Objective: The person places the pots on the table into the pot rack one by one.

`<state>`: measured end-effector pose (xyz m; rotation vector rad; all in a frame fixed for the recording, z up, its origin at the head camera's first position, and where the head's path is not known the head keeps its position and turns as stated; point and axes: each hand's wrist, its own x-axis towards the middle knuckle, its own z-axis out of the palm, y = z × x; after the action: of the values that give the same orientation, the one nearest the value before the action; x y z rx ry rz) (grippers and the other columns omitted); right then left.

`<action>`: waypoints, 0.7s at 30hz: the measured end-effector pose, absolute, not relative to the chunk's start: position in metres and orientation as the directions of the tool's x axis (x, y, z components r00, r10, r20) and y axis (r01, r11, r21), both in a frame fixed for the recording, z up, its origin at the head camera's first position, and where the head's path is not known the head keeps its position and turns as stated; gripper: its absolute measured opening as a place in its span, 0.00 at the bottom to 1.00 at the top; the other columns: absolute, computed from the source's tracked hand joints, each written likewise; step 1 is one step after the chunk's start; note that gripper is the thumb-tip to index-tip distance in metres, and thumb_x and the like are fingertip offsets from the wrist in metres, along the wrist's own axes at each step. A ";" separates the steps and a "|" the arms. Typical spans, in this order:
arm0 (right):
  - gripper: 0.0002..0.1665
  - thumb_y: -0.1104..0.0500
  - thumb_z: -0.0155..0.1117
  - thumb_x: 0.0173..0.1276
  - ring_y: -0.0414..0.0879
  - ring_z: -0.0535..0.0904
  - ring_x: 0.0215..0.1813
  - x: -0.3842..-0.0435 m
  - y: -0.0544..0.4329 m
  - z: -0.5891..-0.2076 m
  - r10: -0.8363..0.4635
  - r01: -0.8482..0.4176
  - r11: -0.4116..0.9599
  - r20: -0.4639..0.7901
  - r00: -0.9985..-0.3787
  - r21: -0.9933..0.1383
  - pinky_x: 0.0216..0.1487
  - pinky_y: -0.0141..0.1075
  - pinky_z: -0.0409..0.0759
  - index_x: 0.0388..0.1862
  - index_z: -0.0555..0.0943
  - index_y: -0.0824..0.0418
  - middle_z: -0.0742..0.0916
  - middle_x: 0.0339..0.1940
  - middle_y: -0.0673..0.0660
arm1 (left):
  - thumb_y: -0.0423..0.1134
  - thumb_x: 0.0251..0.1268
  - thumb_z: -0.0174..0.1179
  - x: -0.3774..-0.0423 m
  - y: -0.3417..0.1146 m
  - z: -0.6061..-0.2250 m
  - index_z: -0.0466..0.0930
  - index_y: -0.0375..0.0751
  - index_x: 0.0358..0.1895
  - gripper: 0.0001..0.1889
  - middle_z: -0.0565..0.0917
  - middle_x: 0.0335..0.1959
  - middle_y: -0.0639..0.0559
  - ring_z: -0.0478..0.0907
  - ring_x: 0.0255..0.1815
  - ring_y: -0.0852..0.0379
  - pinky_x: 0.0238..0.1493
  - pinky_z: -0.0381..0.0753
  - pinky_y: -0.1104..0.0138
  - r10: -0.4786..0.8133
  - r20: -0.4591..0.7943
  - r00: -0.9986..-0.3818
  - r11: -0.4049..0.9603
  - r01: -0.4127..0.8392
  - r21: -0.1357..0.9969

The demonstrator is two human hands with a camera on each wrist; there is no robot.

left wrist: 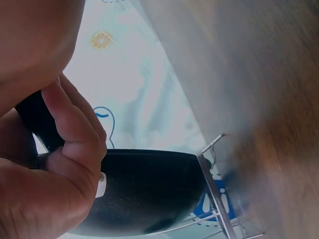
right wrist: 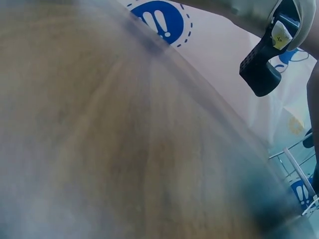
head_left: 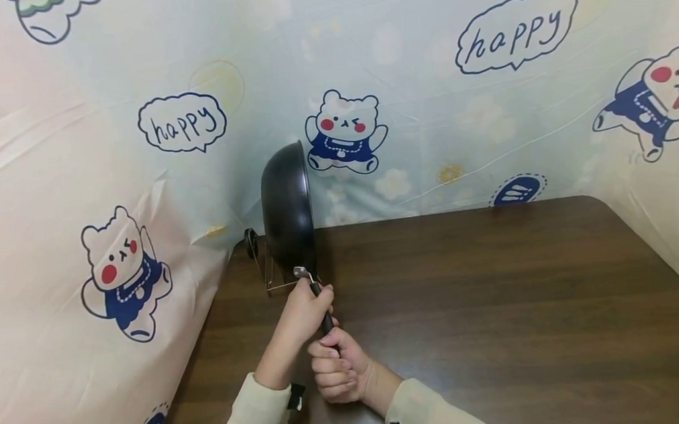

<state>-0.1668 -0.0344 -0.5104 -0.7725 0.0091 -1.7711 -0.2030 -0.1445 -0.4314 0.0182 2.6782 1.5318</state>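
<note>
A deep black wok (head_left: 285, 203) is tipped up on its side at the table's back left, its rim facing right. My left hand (head_left: 308, 311) grips its black handle (head_left: 327, 323) close to the bowl, thumb laid along the top. Just below, my right hand (head_left: 341, 366) has its fingers curled round the handle's end. Under and left of the bowl is a thin metal wire rack (left wrist: 214, 191), which overlaps the wok in the left wrist view. Fingers hide most of the handle.
A small black round piece (head_left: 251, 243) shows at the rack's left. The brown wooden table (head_left: 502, 305) extends to the right. Printed cloth (head_left: 414, 99) hangs behind the table and along both sides. A black wrist device (right wrist: 261, 69) sits at the left sleeve.
</note>
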 end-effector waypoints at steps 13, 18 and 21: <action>0.14 0.43 0.44 0.72 0.34 0.66 0.18 -0.164 -0.027 -0.517 -0.907 0.703 -0.412 0.188 -0.376 -0.580 0.19 0.25 0.62 0.30 0.68 0.48 0.71 0.19 0.43 | 0.49 0.71 0.60 -0.212 -0.154 -0.443 0.67 0.37 0.47 0.19 0.80 0.25 0.43 0.85 0.22 0.44 0.28 0.83 0.61 0.123 -0.065 -0.990 0.369 -0.015 0.929; 0.14 0.43 0.45 0.75 0.38 0.73 0.26 -0.165 -0.019 -0.521 -0.889 0.641 -0.343 0.016 -0.458 -0.687 0.30 0.31 0.73 0.36 0.72 0.48 0.75 0.24 0.45 | 0.48 0.72 0.59 -0.212 -0.160 -0.447 0.67 0.36 0.53 0.20 0.79 0.29 0.40 0.85 0.28 0.39 0.31 0.85 0.54 0.141 -0.113 -0.984 0.269 -0.071 0.960; 0.16 0.42 0.49 0.74 0.42 0.81 0.33 -0.165 -0.011 -0.522 -0.866 0.620 -0.317 -0.048 -0.498 -0.717 0.37 0.37 0.80 0.42 0.74 0.51 0.81 0.29 0.48 | 0.48 0.73 0.57 -0.212 -0.163 -0.450 0.66 0.35 0.56 0.22 0.79 0.32 0.39 0.86 0.31 0.41 0.34 0.86 0.52 0.140 -0.147 -0.979 0.243 -0.110 0.964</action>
<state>-0.1648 -0.0114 -0.5220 -0.4315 0.8544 -1.9423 -0.2118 -0.1629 -0.4497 0.0281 2.3087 1.8167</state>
